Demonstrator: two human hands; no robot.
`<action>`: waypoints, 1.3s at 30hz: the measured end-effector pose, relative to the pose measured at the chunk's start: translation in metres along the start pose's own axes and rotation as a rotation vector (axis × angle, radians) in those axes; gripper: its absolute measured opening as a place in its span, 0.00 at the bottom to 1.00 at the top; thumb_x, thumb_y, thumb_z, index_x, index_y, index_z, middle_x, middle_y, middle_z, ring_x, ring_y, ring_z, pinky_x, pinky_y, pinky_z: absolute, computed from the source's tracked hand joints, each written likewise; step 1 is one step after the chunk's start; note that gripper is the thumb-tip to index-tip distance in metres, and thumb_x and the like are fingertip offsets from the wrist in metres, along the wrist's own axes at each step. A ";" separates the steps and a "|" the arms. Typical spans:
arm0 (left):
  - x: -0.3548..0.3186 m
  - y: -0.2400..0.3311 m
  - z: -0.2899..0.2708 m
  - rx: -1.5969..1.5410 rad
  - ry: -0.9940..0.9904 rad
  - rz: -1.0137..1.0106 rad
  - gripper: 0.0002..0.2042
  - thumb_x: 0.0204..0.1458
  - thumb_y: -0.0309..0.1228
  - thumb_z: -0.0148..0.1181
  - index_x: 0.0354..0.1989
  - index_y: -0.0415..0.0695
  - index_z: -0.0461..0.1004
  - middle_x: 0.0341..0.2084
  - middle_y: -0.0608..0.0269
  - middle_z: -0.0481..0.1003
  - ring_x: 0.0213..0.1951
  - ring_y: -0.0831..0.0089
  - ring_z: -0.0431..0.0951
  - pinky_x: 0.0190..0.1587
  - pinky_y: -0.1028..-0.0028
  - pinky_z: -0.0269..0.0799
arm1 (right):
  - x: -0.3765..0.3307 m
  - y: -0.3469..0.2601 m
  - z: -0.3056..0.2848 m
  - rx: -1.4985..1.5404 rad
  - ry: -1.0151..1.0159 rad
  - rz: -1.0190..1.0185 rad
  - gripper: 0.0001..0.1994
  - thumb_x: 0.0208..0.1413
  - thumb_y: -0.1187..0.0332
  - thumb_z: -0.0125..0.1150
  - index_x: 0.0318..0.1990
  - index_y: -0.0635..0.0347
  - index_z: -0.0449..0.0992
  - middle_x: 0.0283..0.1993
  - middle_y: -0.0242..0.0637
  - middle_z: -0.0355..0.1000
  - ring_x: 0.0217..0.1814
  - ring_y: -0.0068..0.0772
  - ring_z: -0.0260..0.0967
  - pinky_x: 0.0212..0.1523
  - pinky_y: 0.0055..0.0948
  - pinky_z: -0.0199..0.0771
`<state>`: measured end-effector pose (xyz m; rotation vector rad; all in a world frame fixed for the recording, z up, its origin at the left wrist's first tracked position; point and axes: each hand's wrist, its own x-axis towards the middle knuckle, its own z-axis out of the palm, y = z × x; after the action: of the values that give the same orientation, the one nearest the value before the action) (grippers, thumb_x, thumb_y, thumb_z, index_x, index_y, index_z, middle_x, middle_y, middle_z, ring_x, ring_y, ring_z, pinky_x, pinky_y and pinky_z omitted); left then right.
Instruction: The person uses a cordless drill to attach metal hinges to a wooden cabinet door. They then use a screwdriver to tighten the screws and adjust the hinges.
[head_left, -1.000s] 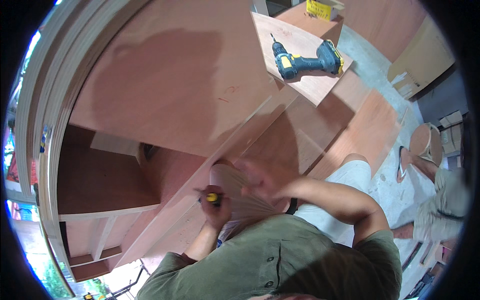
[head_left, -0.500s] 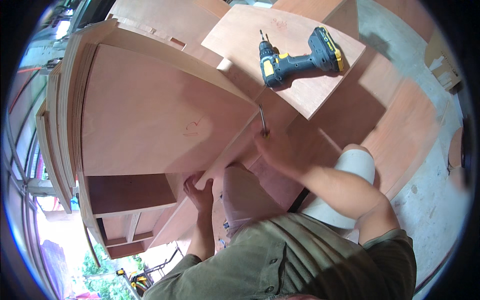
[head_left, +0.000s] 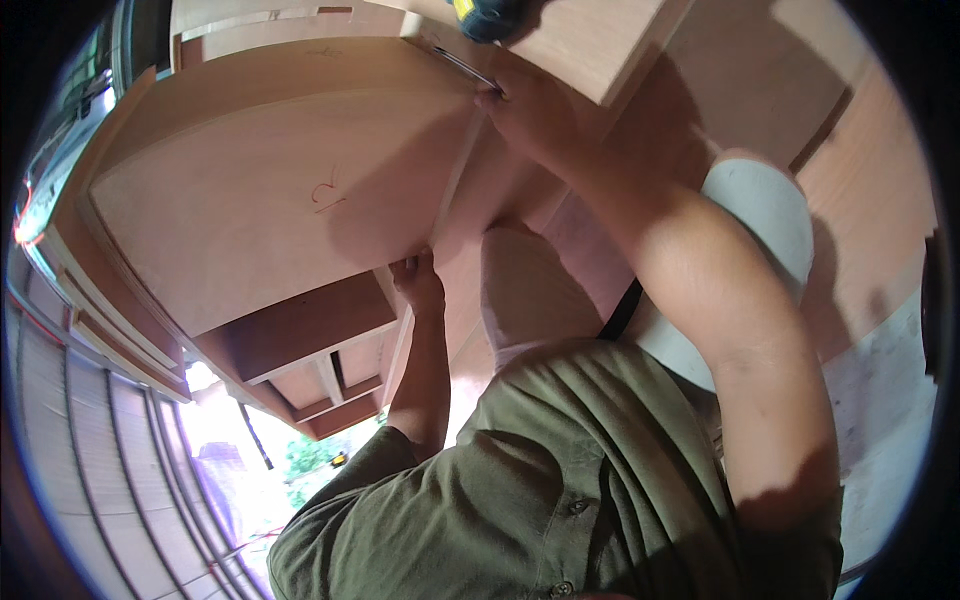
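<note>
My right hand (head_left: 528, 115) is closed around what looks like a screwdriver (head_left: 463, 67); its handle is hidden in the fist. The thin metal shaft points up and left, along the far corner of a plywood cabinet (head_left: 250, 210). I cannot tell whether the tip touches the wood. My left hand (head_left: 420, 283) grips the cabinet's near edge, beside the corner of a rectangular opening (head_left: 310, 325), with its fingers bent over the edge. A red pencil mark shows on the cabinet's broad panel.
Beyond my right hand, a cordless drill (head_left: 490, 18), partly cut off by the frame, lies on a loose plywood board (head_left: 590, 50). My knees flank the work, over wooden panels. Stacked frames (head_left: 115, 335) stand at the cabinet's left side.
My right hand has moved up and left with the screwdriver, to the cabinet's far corner. My view has shifted, so the drill now sits at the top edge. My left hand stays at the cabinet's edge.
</note>
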<state>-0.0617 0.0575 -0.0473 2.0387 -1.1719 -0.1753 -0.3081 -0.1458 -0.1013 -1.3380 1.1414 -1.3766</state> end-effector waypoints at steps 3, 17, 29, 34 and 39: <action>-0.001 0.005 -0.001 0.037 -0.040 -0.006 0.20 0.53 0.20 0.53 0.55 0.32 0.62 0.53 0.52 0.67 0.54 0.64 0.68 0.57 0.67 0.62 | 0.002 0.002 -0.001 0.043 0.002 -0.009 0.11 0.53 0.59 0.59 0.38 0.54 0.78 0.33 0.39 0.77 0.37 0.43 0.75 0.40 0.39 0.74; -0.001 0.007 -0.006 0.185 -0.047 -0.050 0.17 0.53 0.19 0.50 0.52 0.32 0.64 0.50 0.53 0.69 0.53 0.67 0.68 0.56 0.71 0.61 | 0.010 0.023 0.013 0.191 -0.230 0.139 0.11 0.58 0.65 0.50 0.45 0.52 0.76 0.40 0.36 0.76 0.41 0.32 0.74 0.43 0.32 0.73; -0.008 0.012 -0.016 0.240 0.027 0.002 0.12 0.49 0.20 0.56 0.44 0.38 0.70 0.36 0.63 0.72 0.39 0.72 0.69 0.43 0.72 0.65 | 0.006 -0.008 0.000 0.311 -0.202 0.047 0.13 0.57 0.61 0.54 0.46 0.55 0.74 0.41 0.45 0.75 0.44 0.44 0.73 0.46 0.38 0.71; 0.013 -0.008 0.001 0.212 0.041 0.080 0.12 0.46 0.25 0.62 0.41 0.41 0.71 0.31 0.63 0.69 0.35 0.70 0.70 0.40 0.69 0.67 | 0.016 -0.001 -0.025 0.131 -0.253 0.117 0.21 0.54 0.61 0.59 0.53 0.61 0.69 0.46 0.49 0.73 0.50 0.51 0.71 0.49 0.39 0.70; 0.005 -0.017 -0.012 0.185 0.099 0.020 0.17 0.44 0.32 0.65 0.44 0.43 0.73 0.37 0.55 0.71 0.39 0.60 0.74 0.43 0.62 0.69 | 0.007 0.005 0.001 -0.017 -0.216 0.051 0.19 0.53 0.66 0.59 0.52 0.60 0.72 0.44 0.49 0.75 0.45 0.49 0.73 0.46 0.41 0.71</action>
<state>-0.0421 0.0645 -0.0491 2.1681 -1.1828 0.0448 -0.3075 -0.1538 -0.1049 -1.4218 1.0362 -1.1568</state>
